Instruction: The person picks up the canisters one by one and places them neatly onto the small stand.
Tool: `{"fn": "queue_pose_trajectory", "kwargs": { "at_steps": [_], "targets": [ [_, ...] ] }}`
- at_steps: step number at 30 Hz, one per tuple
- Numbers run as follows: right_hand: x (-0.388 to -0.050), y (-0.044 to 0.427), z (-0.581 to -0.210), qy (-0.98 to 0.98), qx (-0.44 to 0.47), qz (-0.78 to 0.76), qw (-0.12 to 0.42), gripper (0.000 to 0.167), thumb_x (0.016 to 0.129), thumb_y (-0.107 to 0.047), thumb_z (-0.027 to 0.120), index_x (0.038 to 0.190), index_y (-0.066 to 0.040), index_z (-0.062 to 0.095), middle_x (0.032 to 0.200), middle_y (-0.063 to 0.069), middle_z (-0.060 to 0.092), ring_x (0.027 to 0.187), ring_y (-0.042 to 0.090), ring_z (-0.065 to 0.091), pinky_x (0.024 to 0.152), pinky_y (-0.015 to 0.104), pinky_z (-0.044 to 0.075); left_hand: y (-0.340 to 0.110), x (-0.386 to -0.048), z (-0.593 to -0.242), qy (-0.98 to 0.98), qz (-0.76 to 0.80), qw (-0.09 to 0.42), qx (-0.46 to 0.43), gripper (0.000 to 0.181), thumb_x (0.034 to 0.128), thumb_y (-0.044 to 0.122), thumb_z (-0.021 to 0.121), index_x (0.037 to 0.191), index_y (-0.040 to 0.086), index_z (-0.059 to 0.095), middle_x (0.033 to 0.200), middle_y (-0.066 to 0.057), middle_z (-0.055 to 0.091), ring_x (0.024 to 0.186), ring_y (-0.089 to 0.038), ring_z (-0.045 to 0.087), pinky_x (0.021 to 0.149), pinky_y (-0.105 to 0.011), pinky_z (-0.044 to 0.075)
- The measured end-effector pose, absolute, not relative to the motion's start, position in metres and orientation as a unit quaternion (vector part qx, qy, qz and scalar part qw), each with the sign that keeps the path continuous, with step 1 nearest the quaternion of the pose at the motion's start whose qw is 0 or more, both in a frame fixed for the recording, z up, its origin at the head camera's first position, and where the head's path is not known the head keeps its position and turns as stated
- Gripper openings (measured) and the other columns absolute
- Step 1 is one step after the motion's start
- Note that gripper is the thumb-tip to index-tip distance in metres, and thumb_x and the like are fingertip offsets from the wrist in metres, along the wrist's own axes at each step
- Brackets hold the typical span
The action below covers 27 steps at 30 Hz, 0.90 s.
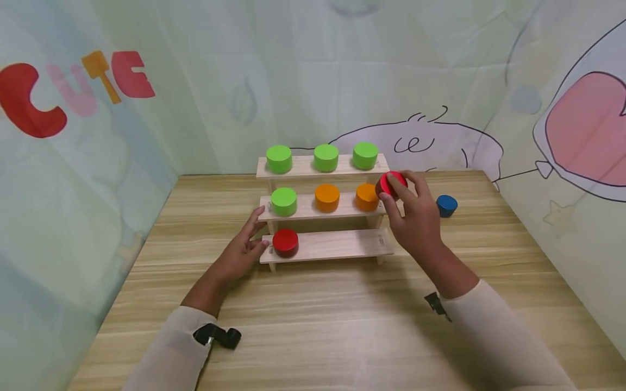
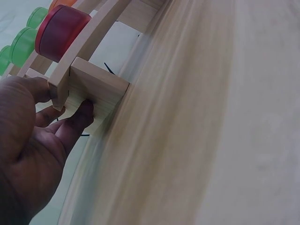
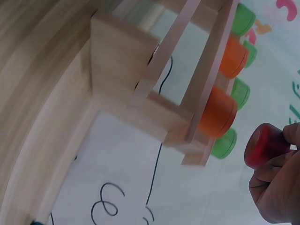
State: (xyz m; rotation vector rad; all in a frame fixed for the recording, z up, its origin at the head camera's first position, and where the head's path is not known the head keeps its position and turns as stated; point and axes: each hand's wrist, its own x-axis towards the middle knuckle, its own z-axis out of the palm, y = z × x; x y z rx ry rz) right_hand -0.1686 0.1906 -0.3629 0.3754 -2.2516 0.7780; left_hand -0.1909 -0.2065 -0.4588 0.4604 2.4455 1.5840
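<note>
A three-step wooden rack (image 1: pixel 337 245) stands on the table. My left hand (image 1: pixel 240 252) holds its left end, with fingertips at the lower boards and side panel in the left wrist view. My right hand (image 1: pixel 415 214) pinches a red round block (image 3: pixel 265 146) in the air beside the rack's right end, apart from the boards. On the top step are three green blocks (image 1: pixel 326 158). The middle step bears a green block (image 1: pixel 284 202) and two orange blocks (image 1: pixel 327 198). Another red block (image 1: pixel 286 243) sits at the left of the bottom step.
A blue block (image 1: pixel 446 206) is on the table (image 1: pixel 323 326) to the right, behind my right hand. Printed cloth walls (image 1: pixel 220 81) close in the back and both sides. Black straps with camera mounts (image 1: pixel 217 335) sit at my wrists.
</note>
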Motion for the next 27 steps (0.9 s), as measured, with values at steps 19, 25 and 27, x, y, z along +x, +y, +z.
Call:
{"fn": "queue_pose_trajectory", "kwargs": {
  "at_steps": [19,25,27],
  "targets": [
    [-0.138,0.141,-0.372,-0.879,0.197,0.347,0.259,0.046,0.095,-0.019,0.087,0.139,-0.007,0.076,0.144,0.016,0.068,0.097,0.028,0.075,0.076,0.038,0.067,-0.205,-0.190,-0.457,0.826,0.531,0.091,0.165,0.093,0.1114,0.005,0.059,0.175,0.047,0.006,0.179,-0.025,0.027,0.149,-0.055,0.053,0.114,-0.058,0.053],
    [-0.133,0.129,-0.375,-0.885,0.188,0.370,0.211,0.048,0.095,-0.021,0.087,0.140,-0.011,0.075,0.147,0.013,0.069,0.108,0.030,0.069,0.072,0.034,0.060,-0.206,-0.190,-0.457,0.826,0.531,0.091,0.165,0.094,0.1113,0.005,0.060,0.175,0.047,0.005,0.179,-0.026,0.027,0.148,-0.055,0.055,0.115,-0.058,0.053],
    [-0.133,0.126,-0.377,-0.888,0.184,0.376,0.190,0.048,0.096,-0.022,0.087,0.141,-0.012,0.075,0.147,0.012,0.069,0.113,0.030,0.069,0.073,0.034,0.060,-0.206,-0.190,-0.457,0.826,0.531,0.089,0.166,0.093,0.1112,0.005,0.059,0.175,0.046,0.005,0.179,-0.027,0.028,0.147,-0.055,0.055,0.115,-0.059,0.052]
  ]
}}
